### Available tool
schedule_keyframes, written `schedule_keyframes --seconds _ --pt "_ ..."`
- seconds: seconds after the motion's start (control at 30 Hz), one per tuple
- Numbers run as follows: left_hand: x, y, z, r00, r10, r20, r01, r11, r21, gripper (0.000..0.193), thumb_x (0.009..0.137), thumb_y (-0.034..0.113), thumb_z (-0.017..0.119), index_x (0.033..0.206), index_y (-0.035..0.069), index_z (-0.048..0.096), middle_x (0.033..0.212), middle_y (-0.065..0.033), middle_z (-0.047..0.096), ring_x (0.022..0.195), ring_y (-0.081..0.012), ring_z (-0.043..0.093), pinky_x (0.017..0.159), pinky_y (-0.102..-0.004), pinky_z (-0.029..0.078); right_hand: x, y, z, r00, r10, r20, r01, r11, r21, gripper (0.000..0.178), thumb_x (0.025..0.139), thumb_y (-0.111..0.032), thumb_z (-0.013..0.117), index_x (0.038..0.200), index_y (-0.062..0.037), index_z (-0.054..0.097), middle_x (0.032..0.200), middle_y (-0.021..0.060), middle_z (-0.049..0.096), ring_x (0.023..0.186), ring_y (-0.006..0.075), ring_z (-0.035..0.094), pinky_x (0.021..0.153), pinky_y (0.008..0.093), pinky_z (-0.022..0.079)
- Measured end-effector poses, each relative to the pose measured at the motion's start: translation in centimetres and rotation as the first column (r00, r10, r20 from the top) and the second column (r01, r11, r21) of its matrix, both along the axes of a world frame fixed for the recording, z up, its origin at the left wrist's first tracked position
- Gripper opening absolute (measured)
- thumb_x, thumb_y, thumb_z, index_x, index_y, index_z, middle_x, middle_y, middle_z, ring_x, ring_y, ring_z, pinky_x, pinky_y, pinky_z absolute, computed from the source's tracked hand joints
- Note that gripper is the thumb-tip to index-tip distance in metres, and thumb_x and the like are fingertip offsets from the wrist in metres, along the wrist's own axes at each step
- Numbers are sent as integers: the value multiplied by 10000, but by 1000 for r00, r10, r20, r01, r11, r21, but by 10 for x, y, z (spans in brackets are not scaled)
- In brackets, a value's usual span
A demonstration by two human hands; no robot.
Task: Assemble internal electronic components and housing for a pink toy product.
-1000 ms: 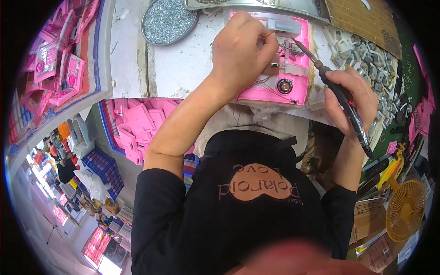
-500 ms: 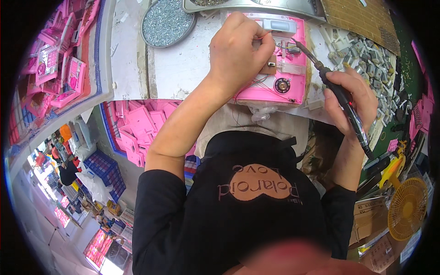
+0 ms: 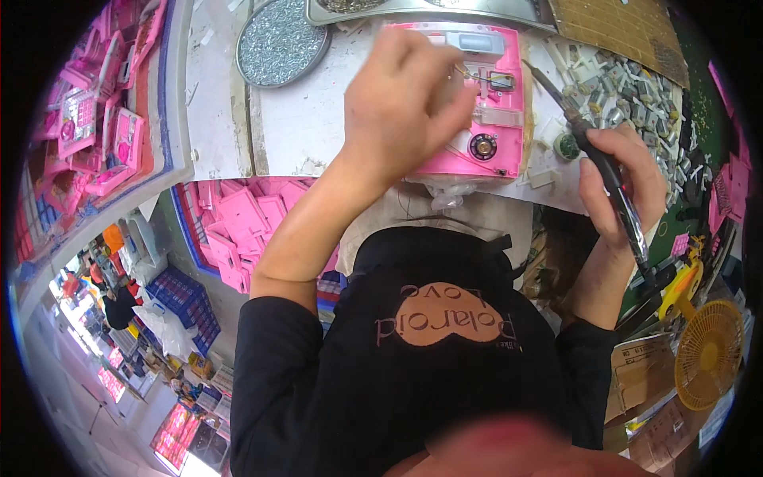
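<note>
My right hand [image 3: 632,179] is closed around a soldering iron [image 3: 574,118] with a black handle. Its thin tip points up and left, just past the right edge of a pink plastic housing [image 3: 453,165]. Over the left part of that housing hovers my left hand [image 3: 401,111], smeared by motion, its fingertips near the wiring. Whether those fingers hold anything cannot be made out. Inside the housing sit a round black speaker [image 3: 482,146], a small metal-framed part [image 3: 501,80], a clear strip [image 3: 499,117] and a pale grey window piece [image 3: 475,43].
A round tray [image 3: 284,44] of small metal screws stands left of the housing. Many small grey and white motor-like parts [image 3: 628,99] are heaped at right, below cardboard [image 3: 624,32]. Pink casings [image 3: 246,219] fill a crate beneath the bench. A yellow fan [image 3: 707,354] stands lower right.
The iron's tip has drawn away rightward from the housing's parts. My left hand has shifted left and slightly down, off the spot where its fingers were pinched.
</note>
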State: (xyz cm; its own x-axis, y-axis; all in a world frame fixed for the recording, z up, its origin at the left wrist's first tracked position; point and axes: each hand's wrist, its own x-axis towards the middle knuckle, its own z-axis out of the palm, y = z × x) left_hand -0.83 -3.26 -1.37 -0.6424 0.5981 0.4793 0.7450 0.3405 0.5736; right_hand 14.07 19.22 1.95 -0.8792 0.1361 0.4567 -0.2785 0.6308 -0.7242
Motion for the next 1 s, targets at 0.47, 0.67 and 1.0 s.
schedule_keyframes --seconds 0.47,0.67,1.0 --pt "-4 15 -1 774 -189 604 221 975 22 141 901 96 752 1006 5 731 788 2 691 697 -38 592 626 -224 492 -2 -29 -22 969 -215 121 243 919 -310 405 848 22 741 1245 -17 675 1030 78 665 939 145 645 837 258 493" --pt "-9 14 1 640 -194 743 247 968 39 131 919 85 729 1010 -7 717 793 2 684 701 -38 591 624 -211 483 -49 -54 -27 988 -116 97 140 945 -296 511 829 67 734 1315 -47 626 1085 74 665 989 143 672 916 285 504" --pt "-11 8 -10 859 -400 319 433 901 -36 102 889 112 714 966 45 714 923 -41 683 767 -181 656 692 -297 520 6 -29 -21 969 -245 -35 226 934 -277 355 856 -4 728 1205 18 668 1068 110 676 962 181 662 871 289 508"
